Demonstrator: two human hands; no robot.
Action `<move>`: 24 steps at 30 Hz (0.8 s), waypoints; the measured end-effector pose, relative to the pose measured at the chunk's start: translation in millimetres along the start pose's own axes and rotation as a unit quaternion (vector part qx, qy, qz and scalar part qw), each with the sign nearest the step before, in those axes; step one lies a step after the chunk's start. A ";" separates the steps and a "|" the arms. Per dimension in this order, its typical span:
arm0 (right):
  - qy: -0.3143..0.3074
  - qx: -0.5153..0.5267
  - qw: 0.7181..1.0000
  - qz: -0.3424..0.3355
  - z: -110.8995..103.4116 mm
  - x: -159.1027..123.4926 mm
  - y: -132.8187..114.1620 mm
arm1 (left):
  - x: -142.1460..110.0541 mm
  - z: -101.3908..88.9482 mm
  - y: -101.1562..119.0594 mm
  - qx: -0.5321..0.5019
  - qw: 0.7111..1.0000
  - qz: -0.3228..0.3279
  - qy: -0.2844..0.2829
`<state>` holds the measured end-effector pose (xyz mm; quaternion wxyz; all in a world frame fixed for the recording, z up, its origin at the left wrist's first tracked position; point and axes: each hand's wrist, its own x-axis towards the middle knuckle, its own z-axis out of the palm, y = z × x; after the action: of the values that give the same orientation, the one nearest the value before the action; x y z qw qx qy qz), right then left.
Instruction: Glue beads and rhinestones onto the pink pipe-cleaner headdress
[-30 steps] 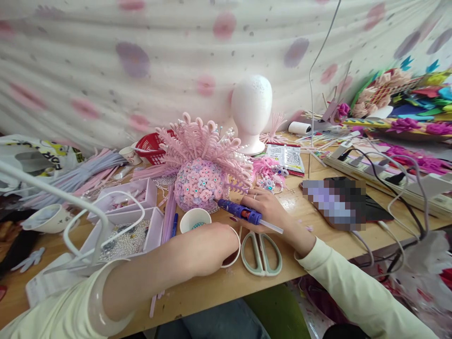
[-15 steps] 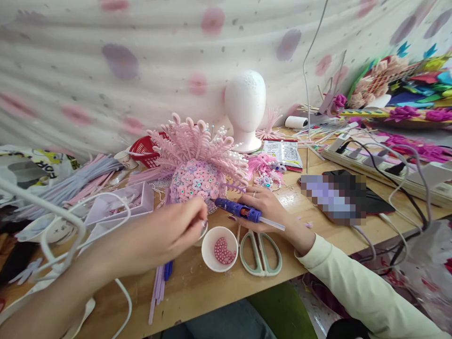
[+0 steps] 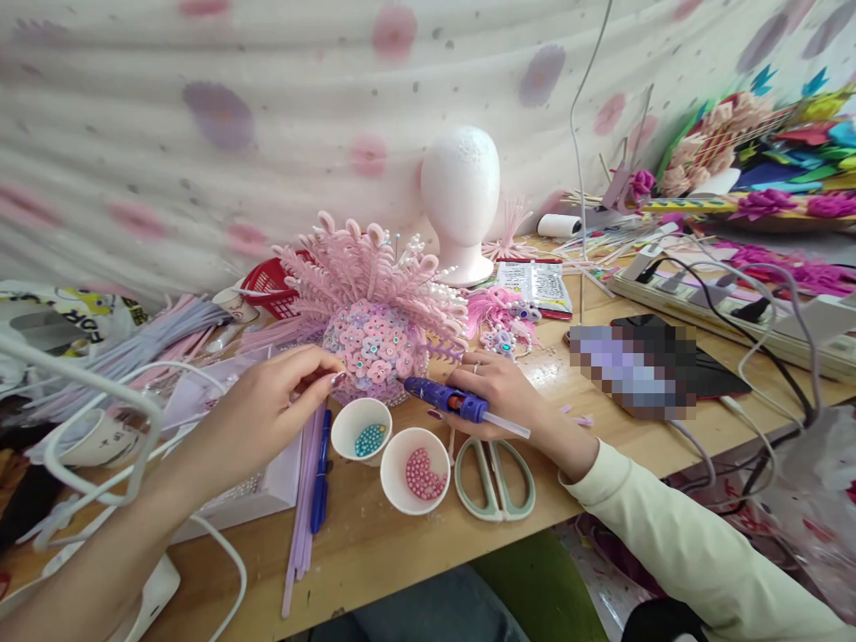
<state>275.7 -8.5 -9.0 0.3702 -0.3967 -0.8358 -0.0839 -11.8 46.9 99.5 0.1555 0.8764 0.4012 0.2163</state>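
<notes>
A pink headpiece of looped pipe-cleaner fronds and small button-like flowers sits on the table. My left hand is at its lower left edge, thumb and fingertips pinched close to the flowers; whatever they hold is too small to make out. My right hand rests at the right side, wrapped round a dark blue hot glue gun with its nozzle pointing left at the flowers. A clear glue stick sticks out of its back. Just below stand a paper cup of teal beads and another of pink beads.
Scissors lie right of the cups, and a blue pen beside lilac strips to the left. A white foam head stands behind. A phone, power strip and white cables flank the work.
My left hand has moved from above the teal bead cup up and left to the headpiece's edge, uncovering that cup. My right hand and the glue gun have barely moved.
</notes>
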 end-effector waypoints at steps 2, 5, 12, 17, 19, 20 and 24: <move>-0.008 0.029 0.999 0.010 -0.6 -0.1 -0.4 | 2.0 5.5 0.7 -0.018 1.000 -0.005 0.025; -0.008 0.097 0.994 0.040 -3.4 -0.5 -0.6 | 4.1 14.2 1.6 -0.042 0.998 -0.010 0.051; 0.033 0.147 0.986 0.066 -10.1 -6.1 6.3 | 22.3 30.9 -4.1 0.031 0.980 0.190 0.043; 0.072 0.099 0.991 0.047 -13.4 -9.7 10.0 | 39.9 41.4 -8.5 0.193 0.927 0.316 0.057; 0.098 0.085 0.990 0.057 -15.0 -11.1 10.0 | 43.5 46.4 -8.5 0.215 0.926 0.307 0.051; 0.108 0.079 0.989 0.061 -15.7 -11.6 9.9 | 44.7 48.9 -8.6 0.218 0.928 0.299 0.047; 0.131 0.064 0.988 0.050 -17.6 -11.4 8.8 | 47.8 56.0 -9.9 0.226 0.937 0.265 0.033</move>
<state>296.5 -17.0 -5.7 0.5048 -0.3990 -0.7629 -0.0630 38.1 84.4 59.2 -0.1229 0.9554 0.1973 0.1820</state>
